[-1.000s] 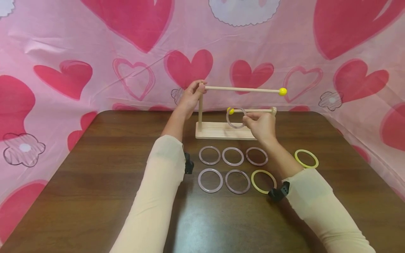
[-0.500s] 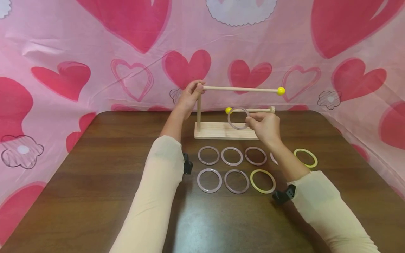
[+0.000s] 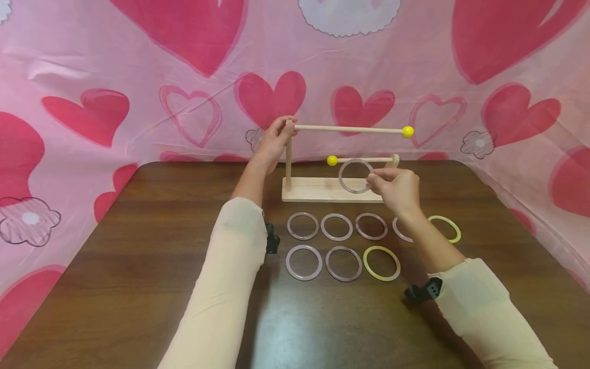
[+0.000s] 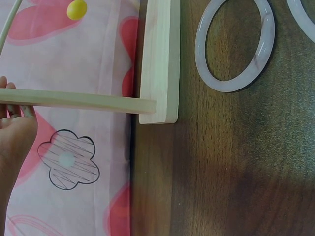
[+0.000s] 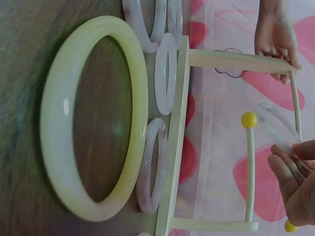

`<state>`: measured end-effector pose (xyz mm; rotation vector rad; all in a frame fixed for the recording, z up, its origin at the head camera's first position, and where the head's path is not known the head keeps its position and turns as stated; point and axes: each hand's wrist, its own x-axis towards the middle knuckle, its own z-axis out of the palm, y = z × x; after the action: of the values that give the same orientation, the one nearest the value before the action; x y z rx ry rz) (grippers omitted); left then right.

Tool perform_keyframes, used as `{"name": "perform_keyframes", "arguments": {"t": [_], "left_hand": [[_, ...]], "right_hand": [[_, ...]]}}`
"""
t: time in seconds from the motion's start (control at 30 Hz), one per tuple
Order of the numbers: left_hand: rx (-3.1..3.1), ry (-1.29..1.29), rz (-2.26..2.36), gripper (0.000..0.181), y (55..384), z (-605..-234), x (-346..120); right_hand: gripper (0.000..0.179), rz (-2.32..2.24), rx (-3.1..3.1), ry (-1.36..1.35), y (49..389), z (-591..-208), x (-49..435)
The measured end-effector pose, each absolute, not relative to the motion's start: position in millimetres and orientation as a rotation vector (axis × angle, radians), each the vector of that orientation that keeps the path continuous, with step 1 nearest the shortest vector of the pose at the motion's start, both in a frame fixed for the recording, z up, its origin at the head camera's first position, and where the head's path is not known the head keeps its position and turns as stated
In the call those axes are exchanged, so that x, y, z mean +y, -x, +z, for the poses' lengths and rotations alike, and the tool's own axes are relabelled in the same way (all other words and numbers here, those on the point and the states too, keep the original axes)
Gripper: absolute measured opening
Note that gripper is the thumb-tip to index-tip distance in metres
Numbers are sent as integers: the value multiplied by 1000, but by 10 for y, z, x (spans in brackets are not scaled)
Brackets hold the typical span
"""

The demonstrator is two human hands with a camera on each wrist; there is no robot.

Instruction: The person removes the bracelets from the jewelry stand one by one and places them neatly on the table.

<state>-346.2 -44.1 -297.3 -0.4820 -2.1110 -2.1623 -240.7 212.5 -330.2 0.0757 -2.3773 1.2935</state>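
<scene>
My left hand (image 3: 272,143) holds the top of the tall post of a wooden two-rod stand (image 3: 313,190), its fingers behind the post in the left wrist view. From that post the upper rod (image 3: 350,128) runs right to a yellow ball (image 3: 407,131). Between thumb and fingers, my right hand (image 3: 399,193) pinches a translucent pale purple bangle (image 3: 357,191) upright. The bangle overlaps the lower rod (image 3: 357,160) in the head view. In the right wrist view the bangle (image 5: 264,123) shows beside the lower rod's yellow ball (image 5: 249,120), apart from it.
Two rows of bangles lie flat before the stand: several pale purple ones, such as a front-left bangle (image 3: 288,269), and two yellow ones, a front bangle (image 3: 366,262) and a right bangle (image 3: 457,231). My right forearm partly covers one purple bangle. A heart-patterned cloth (image 3: 193,46) hangs behind the table (image 3: 138,230).
My right hand has moved right and slightly toward me with the bangle, which no longer overlaps the lower rod's yellow ball. My left hand stays on the post.
</scene>
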Motion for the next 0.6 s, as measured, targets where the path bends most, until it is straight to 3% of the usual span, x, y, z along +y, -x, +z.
{"name": "perform_keyframes", "arguments": {"t": [0.6], "left_hand": [[-2095, 506, -2181, 34, 3461, -2978, -443]], "right_hand": [[23, 1206, -2430, -61, 2279, -3380, 2258]]}}
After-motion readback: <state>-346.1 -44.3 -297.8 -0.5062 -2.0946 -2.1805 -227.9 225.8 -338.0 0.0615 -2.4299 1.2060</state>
